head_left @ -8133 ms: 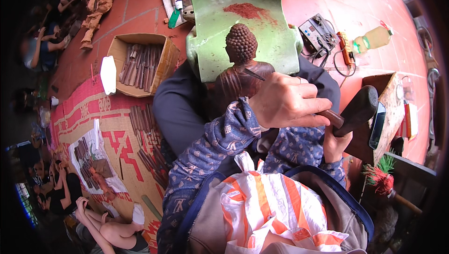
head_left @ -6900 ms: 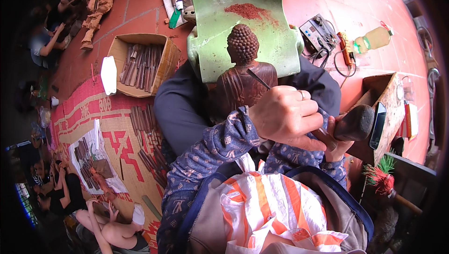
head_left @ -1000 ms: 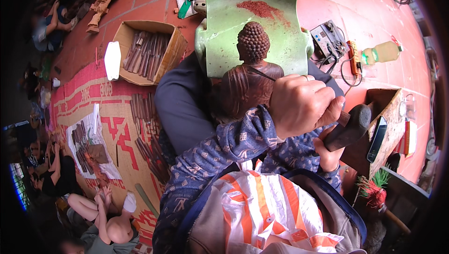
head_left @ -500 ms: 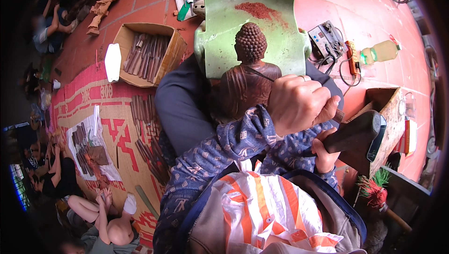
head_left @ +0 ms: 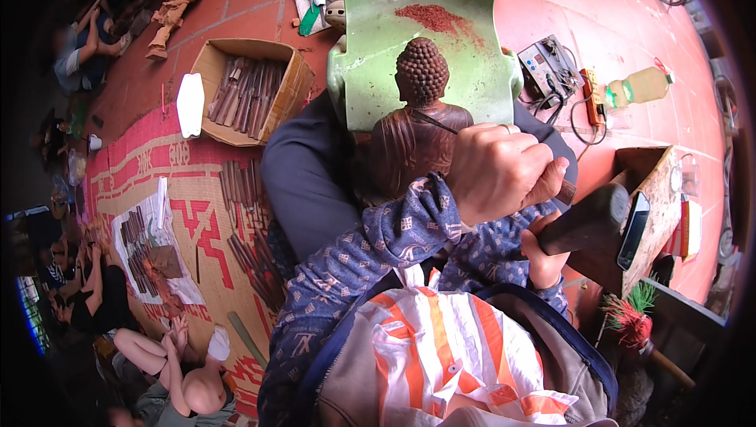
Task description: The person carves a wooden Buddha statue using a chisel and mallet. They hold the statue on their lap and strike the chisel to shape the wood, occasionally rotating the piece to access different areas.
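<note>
A dark brown wooden Buddha statue (head_left: 423, 73) with a knobbed head stands between my knees. My left hand (head_left: 500, 167) is wrapped round a carving chisel (head_left: 565, 192); its thin dark blade reaches the statue's shoulder, and the handle's end sticks out past my fist toward the lower right. Lower down, my right hand (head_left: 543, 255) is closed on the handle of a dark mallet (head_left: 589, 221). The mallet's rounded head is close to the chisel's butt; whether they touch I cannot tell. The statue's lower part is hidden behind my left hand and sleeve.
A green chair (head_left: 370, 49) with reddish shavings stands beyond the statue. A cardboard box (head_left: 295, 85) of chisels sits left, a wooden box (head_left: 657, 222) with a phone (head_left: 634, 230) right. A control unit (head_left: 543, 65), power strip (head_left: 592, 96) and bottle (head_left: 642, 88) lie far right. People sit left.
The mallet has moved slightly left and up, nearer the chisel's butt, showing more of the phone. My left hand and the chisel have shifted slightly left.
</note>
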The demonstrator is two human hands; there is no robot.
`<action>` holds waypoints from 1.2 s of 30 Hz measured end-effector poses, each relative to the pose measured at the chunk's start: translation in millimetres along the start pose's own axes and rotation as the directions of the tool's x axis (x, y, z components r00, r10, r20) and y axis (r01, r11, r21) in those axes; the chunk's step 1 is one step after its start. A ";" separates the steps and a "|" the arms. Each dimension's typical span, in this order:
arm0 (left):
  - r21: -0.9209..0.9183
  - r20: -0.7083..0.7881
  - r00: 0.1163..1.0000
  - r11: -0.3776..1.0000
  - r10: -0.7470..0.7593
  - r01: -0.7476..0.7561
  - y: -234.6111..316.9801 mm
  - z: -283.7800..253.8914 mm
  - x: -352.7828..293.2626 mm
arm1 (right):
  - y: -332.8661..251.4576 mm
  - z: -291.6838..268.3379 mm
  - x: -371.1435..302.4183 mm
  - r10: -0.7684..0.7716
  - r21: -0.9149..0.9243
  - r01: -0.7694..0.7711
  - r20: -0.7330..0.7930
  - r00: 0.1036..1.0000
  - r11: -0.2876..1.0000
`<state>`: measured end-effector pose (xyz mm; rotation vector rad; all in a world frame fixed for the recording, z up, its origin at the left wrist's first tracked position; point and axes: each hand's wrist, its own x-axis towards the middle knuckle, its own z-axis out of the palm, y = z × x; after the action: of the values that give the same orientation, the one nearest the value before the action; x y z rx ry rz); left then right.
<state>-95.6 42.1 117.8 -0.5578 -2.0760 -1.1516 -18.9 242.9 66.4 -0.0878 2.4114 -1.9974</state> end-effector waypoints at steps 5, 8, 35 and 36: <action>0.030 0.068 0.979 0.980 0.194 -0.196 17.7 -14.0 -0.6 | -11.2 -0.6 5.6 0.010 -0.086 -0.012 -0.023 1.000 0.996; -0.046 0.027 0.990 0.989 0.140 -0.138 14.8 -8.7 -0.9 | -3.3 -0.6 3.9 -0.021 -0.067 0.015 -0.096 0.995 0.998; -0.138 -0.016 0.997 0.987 0.076 -0.077 -1.6 -17.1 -9.0 | 16.6 -28.2 -2.8 -0.337 -0.506 0.420 0.251 0.907 0.754; -0.125 -0.014 0.997 0.989 0.078 -0.079 -2.1 -17.4 -9.3 | 8.4 -25.8 0.4 -0.285 -0.158 0.327 0.237 0.929 0.932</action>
<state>-84.5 25.8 116.2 -0.6862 -1.9654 -1.2425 -20.7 269.7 63.0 -0.6850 2.5711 -1.7321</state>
